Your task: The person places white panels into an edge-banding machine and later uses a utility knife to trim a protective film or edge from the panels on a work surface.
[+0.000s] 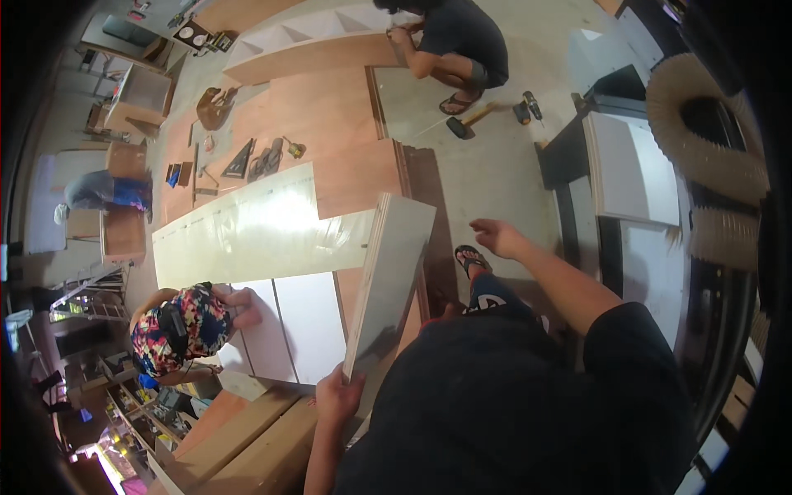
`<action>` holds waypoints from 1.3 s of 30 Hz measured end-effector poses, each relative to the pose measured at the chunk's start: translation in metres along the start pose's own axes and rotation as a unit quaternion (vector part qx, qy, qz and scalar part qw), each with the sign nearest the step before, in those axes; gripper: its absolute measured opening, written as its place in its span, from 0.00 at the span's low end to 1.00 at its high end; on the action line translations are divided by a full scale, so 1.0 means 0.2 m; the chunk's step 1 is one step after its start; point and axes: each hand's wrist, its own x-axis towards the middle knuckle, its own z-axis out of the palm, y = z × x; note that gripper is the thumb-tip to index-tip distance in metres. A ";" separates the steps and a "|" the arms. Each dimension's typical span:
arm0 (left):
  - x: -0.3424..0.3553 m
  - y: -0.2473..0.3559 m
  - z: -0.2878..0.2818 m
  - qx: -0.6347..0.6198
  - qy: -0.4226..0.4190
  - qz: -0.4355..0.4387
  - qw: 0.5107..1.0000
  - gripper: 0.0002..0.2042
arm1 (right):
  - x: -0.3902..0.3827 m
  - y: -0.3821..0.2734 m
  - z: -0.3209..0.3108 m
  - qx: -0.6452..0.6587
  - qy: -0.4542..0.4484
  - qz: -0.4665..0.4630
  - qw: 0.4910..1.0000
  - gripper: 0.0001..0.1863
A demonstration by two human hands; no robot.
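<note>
My left hand (338,398) grips the near end of a long white laminated plywood board (394,264), which stands on edge and runs away from me. My right hand (497,237) hangs free over the grey floor to the right of the board's far end, fingers spread, holding nothing. A wide white panel (247,231) lies flat to the left of the board, over brown plywood sheets (330,124). My sandalled foot (470,260) stands just right of the board.
A person in a patterned cap (183,323) crouches at the lower left, touching the white panels. Another person (458,45) squats at the top beside a shelf unit (313,37). A hammer (466,121) and a drill (528,107) lie on the floor. A dark machine table (627,181) stands on the right.
</note>
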 end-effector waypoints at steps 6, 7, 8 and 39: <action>0.03 -0.21 0.05 -0.019 -0.048 0.036 0.998 0.16 | -0.28 -0.70 0.12 0.047 0.057 -0.212 0.974 0.40; 0.03 -0.25 0.07 -0.031 -0.048 0.041 0.998 0.16 | -0.30 -0.79 0.13 0.042 0.048 -0.181 0.981 0.39; 0.03 -0.28 0.08 -0.042 -0.048 0.046 0.997 0.16 | -0.31 -0.81 0.14 0.047 0.048 -0.175 0.982 0.38; 0.68 -0.21 0.36 0.179 -0.052 0.209 0.960 0.13 | -0.56 0.91 -0.18 -0.176 0.157 0.135 0.962 0.20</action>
